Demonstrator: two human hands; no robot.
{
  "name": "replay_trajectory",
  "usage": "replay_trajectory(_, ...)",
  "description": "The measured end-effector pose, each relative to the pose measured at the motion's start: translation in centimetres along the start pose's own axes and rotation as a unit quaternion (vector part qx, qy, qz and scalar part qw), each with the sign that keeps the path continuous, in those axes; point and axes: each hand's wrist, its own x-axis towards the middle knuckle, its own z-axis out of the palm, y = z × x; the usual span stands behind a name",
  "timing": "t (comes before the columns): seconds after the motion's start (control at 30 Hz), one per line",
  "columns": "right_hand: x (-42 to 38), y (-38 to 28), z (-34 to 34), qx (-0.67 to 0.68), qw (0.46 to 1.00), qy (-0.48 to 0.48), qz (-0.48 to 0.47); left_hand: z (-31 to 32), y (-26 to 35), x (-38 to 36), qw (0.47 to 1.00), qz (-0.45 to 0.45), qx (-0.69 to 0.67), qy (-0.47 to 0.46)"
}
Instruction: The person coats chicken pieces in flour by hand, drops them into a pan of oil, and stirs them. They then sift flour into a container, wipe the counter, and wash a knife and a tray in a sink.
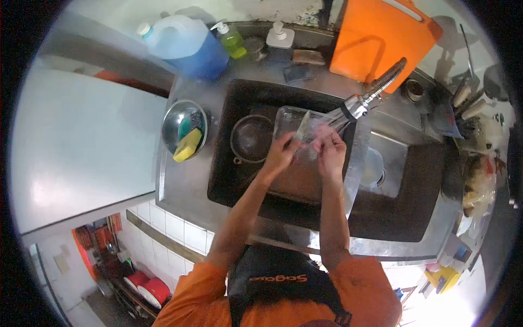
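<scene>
Over the left sink basin point(218, 180), both my hands are in front of the running faucet point(357, 106). My left hand point(283, 154) is closed on the lower end of a pale, pointed, blade-like piece point(305, 124) with its tip up. My right hand point(330, 151) is just to its right, fingers bent together in the water spray; I cannot tell what they hold. Below my hands lies a clear rectangular tray point(284, 115) in the basin. Left of it sits a round dark pan point(252, 139).
A steel bowl point(170, 122) with a yellow sponge point(188, 145) stands left of the basin. Along the back are a blue-liquid jug point(190, 52), a green soap bottle point(232, 42), a pump dispenser point(280, 39) and an orange cutting board point(376, 41). The right basin point(392, 218) holds a container point(372, 166).
</scene>
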Motion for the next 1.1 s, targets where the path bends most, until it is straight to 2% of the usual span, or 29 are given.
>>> replay_trajectory(0.03,-0.5,-0.6,0.1,0.119,0.988,0.025,0.099,-1.2,-1.7,-1.3,1.000,0.012,0.007,0.021)
replay_trajectory(0.1,-0.3,-1.0,0.1,0.237,0.956,-0.004,0.172,-4.6,-4.1,-5.4,0.997,0.036,0.029,0.067)
replay_trajectory(0.17,0.4,-0.9,0.1,0.327,0.918,-0.052,0.217,-7.5,-0.5,-10.4,0.975,0.055,0.184,0.107)
replay_trajectory(0.23,0.9,-1.6,3.4,0.312,0.918,0.066,0.235,-11.4,-2.0,-14.2,0.926,0.004,0.336,0.171)
replay_trajectory(0.27,1.7,-2.1,4.5,0.302,0.915,0.124,0.238,-14.1,-4.3,-16.4,0.929,0.018,0.317,0.191)
replay_trajectory(0.3,3.1,-0.4,3.5,0.406,0.890,-0.005,0.208,-16.4,-6.1,-18.3,0.930,0.033,0.298,0.213)
replay_trajectory(0.37,4.2,-0.6,6.2,0.464,0.860,0.100,0.188,-18.3,-3.9,-21.2,0.896,-0.084,0.331,0.283)
replay_trajectory(0.4,4.8,-0.6,7.4,0.491,0.839,0.150,0.178,-19.9,-5.0,-22.7,0.877,-0.070,0.356,0.314)
replay_trajectory(0.43,6.5,2.4,5.4,0.529,0.826,0.094,0.167,-21.6,-6.6,-23.7,0.856,-0.055,0.380,0.346)
replay_trajectory(0.53,8.8,3.8,6.1,0.571,0.767,0.247,0.156,-24.5,-9.6,-25.1,0.797,-0.044,0.463,0.386)
replay_trajectory(0.63,12.5,7.6,3.3,0.583,0.753,0.289,0.092,-25.2,-11.2,-24.9,0.766,-0.015,0.491,0.415)
replay_trajectory(0.73,15.7,10.6,0.3,0.558,0.757,0.331,0.074,-24.2,-11.0,-23.3,0.674,0.007,0.583,0.453)
replay_trajectory(0.8,16.7,11.6,-0.3,0.589,0.734,0.336,0.042,-18.4,-6.1,-19.9,0.713,0.109,0.537,0.437)
replay_trajectory(0.83,17.0,11.8,-0.4,0.603,0.722,0.339,0.025,-15.4,-4.6,-18.3,0.870,0.083,0.299,0.384)
replay_trajectory(0.87,17.2,11.8,-0.5,0.598,0.725,0.340,0.033,-12.4,-3.9,-16.5,0.953,0.050,0.034,0.297)
replay_trajectory(0.9,17.1,11.9,-0.6,0.593,0.727,0.344,0.042,-9.0,-1.9,-14.8,0.979,0.094,-0.095,0.153)
replay_trajectory(0.93,17.0,12.0,-0.5,0.588,0.729,0.346,0.051,-5.6,0.2,-13.1,0.971,0.094,-0.222,0.003)
replay_trajectory(0.97,17.1,12.1,-0.2,0.584,0.732,0.346,0.060,-3.2,2.2,-12.0,0.975,0.024,-0.211,-0.069)
replay_trajectory(1.03,17.1,11.5,1.1,0.577,0.737,0.344,0.078,2.7,5.7,-6.8,1.000,-0.009,-0.025,-0.002)
replay_trajectory(1.07,16.7,11.5,1.4,0.419,0.854,0.306,0.037,3.8,4.2,-4.0,0.999,0.007,0.033,0.022)
replay_trajectory(1.1,14.4,9.4,3.2,0.242,0.936,0.256,-0.007,4.6,1.6,-0.9,0.995,0.023,0.088,0.047)
